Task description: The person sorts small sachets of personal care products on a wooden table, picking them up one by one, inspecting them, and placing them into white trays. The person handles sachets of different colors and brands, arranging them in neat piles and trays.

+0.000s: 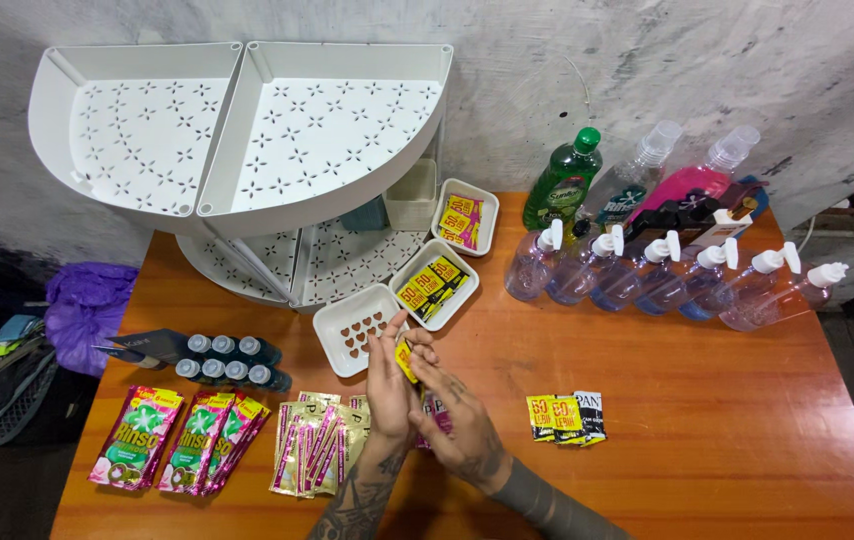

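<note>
Both hands meet over the middle of the orange-brown wooden counter [647,400]. The left hand [387,385] and the right hand [452,420] together pinch a small yellow-and-black foil sachet [406,360], each grip clenched on it, just in front of the empty white perforated soap tray [352,330]; whether the right hand also touches the pink packet [437,415] under it I cannot tell.

Judging by how things lie, the sorting looks partly done. Just beyond the soap tray, one white rectangular tray [435,284] already holds matching yellow sachets, and another further back [465,217] holds more. A few sachets [565,417] lie loose to the right of the soap tray. Left of it stand dark small bottles [232,360], with red-green detergent pouches [182,440] and pink-gold sachets [312,440] nearer the person.

Behind the soap tray rises a white perforated corner shelf [247,130]; to its right stand clear pump bottles [667,275] and a green dish-soap bottle [562,180]. The wall [647,60] is rough grey-white plaster.
</note>
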